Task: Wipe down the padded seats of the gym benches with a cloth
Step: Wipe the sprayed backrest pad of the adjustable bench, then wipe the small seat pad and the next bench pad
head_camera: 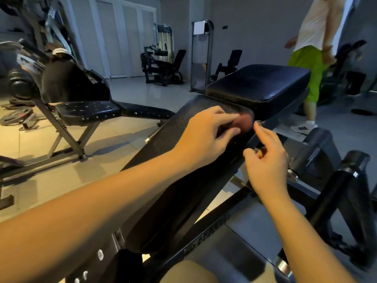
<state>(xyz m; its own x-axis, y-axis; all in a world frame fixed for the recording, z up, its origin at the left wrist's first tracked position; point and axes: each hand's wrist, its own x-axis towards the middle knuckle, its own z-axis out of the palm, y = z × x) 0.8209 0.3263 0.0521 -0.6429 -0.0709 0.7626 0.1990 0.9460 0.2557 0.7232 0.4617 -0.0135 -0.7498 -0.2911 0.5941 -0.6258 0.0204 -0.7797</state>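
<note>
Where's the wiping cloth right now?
In the head view, the reddish cloth is gripped by the left hand at the far end of the long bench pad, just before the raised seat pad.

cloth (243,123) half hidden, bystander (314,27) head cropped

Mount: wide-angle camera on the person's head.
Facing: forward and down along the black bench pad (169,137).
Nearness: close; left hand (206,135) and right hand (267,162) mid-frame.

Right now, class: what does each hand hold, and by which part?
Left hand grips the reddish cloth by its bunched near side, against the bench pad. Right hand holds nothing, index finger out.
</note>
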